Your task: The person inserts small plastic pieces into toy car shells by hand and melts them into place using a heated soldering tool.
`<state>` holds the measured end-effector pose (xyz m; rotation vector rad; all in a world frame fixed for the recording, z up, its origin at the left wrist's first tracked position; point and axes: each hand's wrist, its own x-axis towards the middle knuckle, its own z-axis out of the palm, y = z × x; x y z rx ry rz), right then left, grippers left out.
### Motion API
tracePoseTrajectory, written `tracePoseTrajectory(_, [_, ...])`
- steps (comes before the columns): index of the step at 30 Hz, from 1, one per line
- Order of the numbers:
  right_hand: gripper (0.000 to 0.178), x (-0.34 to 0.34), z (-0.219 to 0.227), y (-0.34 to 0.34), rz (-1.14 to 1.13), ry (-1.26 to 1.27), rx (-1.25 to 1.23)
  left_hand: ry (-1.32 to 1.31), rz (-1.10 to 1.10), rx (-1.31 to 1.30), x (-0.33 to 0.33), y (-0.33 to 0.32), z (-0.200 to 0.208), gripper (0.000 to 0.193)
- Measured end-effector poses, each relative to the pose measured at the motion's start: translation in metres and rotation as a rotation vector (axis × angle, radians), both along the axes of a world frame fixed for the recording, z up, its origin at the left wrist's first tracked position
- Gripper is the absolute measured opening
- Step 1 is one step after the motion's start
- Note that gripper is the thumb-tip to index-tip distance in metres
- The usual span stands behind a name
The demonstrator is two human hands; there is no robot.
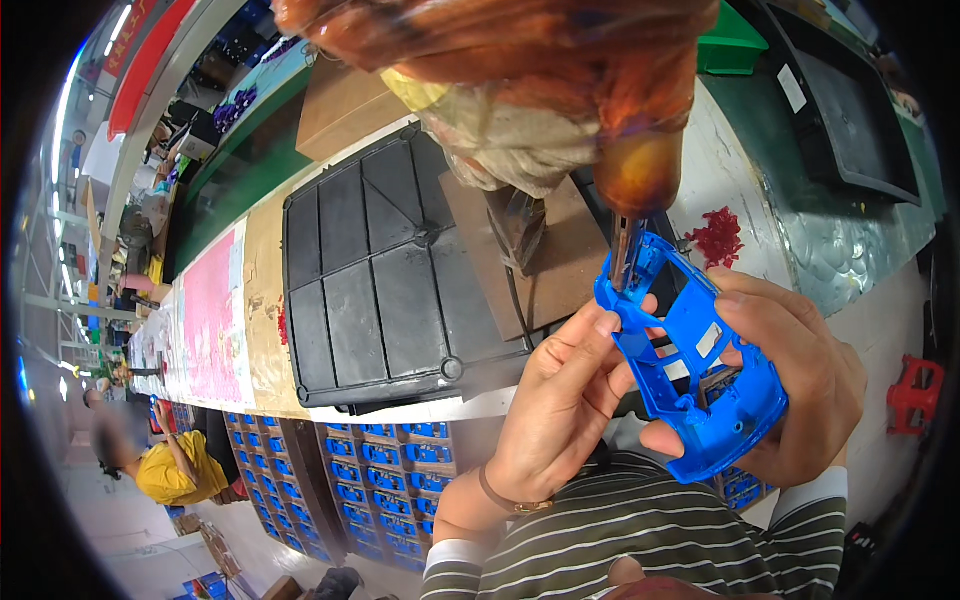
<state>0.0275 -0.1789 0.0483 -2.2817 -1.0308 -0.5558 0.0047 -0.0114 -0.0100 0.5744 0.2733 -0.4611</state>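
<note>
Between both hands I hold a blue plastic toy car body shell [735, 425], tilted, its open frame and hollow inside showing. My left hand [565, 395] pinches its far left end between thumb and fingers. Around its right side wraps my right hand [800, 370], with the thumb side along the upper edge and a fingertip at the lower edge. A narrow metal rod [625, 255] comes down from a machine head [640, 170] wrapped in orange-brown film, and reaches into the shell's far end. Whether the rod touches the plastic I cannot tell.
A black ribbed plastic lid or crate [375, 290] lies on the bench, beside a brown board [560, 290]. Small red pieces [717, 238] are heaped past the shell. Trays of blue parts [385, 475] stand below left. A red stool [914, 395] is right; a person in yellow [180, 470] sits far left.
</note>
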Motion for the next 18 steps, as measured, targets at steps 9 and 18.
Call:
tracePoseTrajectory(9, [0.074, 0.0013, 0.0018, 0.0027, 0.023, -0.071, 0.016, -0.038, 0.017, -0.027, -0.0022, 0.0022, 0.0018, 0.033])
tracePoseTrajectory(18, [0.075, -0.0028, 0.0080, 0.0017, 0.020, -0.013, 0.016, -0.027, 0.032, -0.005, -0.0020, 0.0011, 0.0046, 0.033])
